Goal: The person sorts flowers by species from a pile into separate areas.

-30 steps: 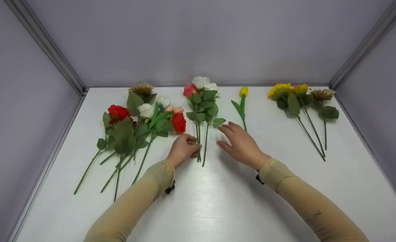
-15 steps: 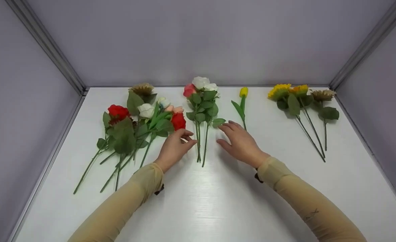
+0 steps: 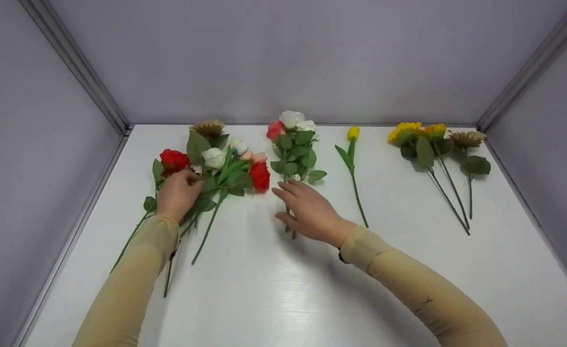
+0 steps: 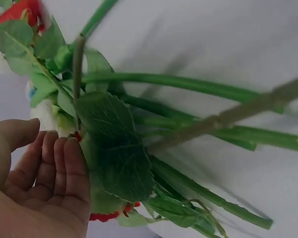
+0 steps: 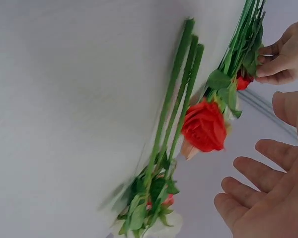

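My left hand (image 3: 178,193) is over the pile of flowers at the left, beside a red rose (image 3: 173,158). In the left wrist view its fingers (image 4: 69,173) bend loosely near a big dark green leaf (image 4: 114,144), thumb apart from them, nothing between. My right hand (image 3: 312,209) spreads over the stems of the middle bunch, which has white roses (image 3: 292,119) and a pink rose (image 3: 275,130). The right wrist view shows that hand (image 5: 268,193) with straight, separated fingers, apart from the bunch's green stems (image 5: 171,99).
A yellow tulip (image 3: 353,133) lies right of the middle bunch. Farther right are yellow sunflowers (image 3: 405,132) and a brown dried-looking flower (image 3: 467,139). The left pile also holds white blooms (image 3: 213,157) and another red rose (image 3: 260,176). Grey walls (image 3: 312,58) enclose the white table (image 3: 264,299).
My left hand has let go of the middle bunch's stems and moved left to the flower pile. The right hand has shifted left over those stems.
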Demonstrator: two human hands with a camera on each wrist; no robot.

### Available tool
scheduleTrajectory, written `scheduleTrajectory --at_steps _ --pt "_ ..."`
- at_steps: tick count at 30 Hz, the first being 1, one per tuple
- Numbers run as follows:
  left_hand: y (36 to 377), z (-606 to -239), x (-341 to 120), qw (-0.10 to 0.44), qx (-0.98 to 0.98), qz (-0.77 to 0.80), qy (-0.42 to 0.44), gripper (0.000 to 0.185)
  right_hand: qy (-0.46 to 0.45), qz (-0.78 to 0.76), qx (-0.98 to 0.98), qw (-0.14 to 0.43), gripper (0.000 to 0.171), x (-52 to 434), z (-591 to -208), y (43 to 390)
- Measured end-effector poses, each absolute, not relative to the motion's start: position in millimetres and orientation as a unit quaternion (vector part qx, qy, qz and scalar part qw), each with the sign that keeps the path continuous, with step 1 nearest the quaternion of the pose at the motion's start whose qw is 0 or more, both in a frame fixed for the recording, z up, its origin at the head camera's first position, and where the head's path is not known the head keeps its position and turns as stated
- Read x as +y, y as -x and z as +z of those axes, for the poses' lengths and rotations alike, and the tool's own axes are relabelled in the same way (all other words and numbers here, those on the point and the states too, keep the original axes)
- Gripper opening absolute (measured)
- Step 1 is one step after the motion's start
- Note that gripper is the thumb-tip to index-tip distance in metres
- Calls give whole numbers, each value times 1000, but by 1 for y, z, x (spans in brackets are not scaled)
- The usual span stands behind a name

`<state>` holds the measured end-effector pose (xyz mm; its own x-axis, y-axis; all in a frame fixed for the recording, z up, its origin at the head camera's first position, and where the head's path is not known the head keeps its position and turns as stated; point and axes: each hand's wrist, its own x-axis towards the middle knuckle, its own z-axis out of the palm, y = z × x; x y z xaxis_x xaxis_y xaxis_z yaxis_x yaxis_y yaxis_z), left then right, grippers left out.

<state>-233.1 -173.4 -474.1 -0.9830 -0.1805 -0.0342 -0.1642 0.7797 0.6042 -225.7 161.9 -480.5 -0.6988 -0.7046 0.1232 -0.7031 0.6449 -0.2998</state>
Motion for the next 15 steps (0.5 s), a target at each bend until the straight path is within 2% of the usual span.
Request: scheduleTrajectory --at_steps 7,15 --pt "245 -477 -179 -19 -964 -241 -109 29 475 -119 872 3 64 119 -477 212" --pt "254 -479 -174 -35 -973 -198 -111 27 488 -69 870 11 69 92 -482 206"
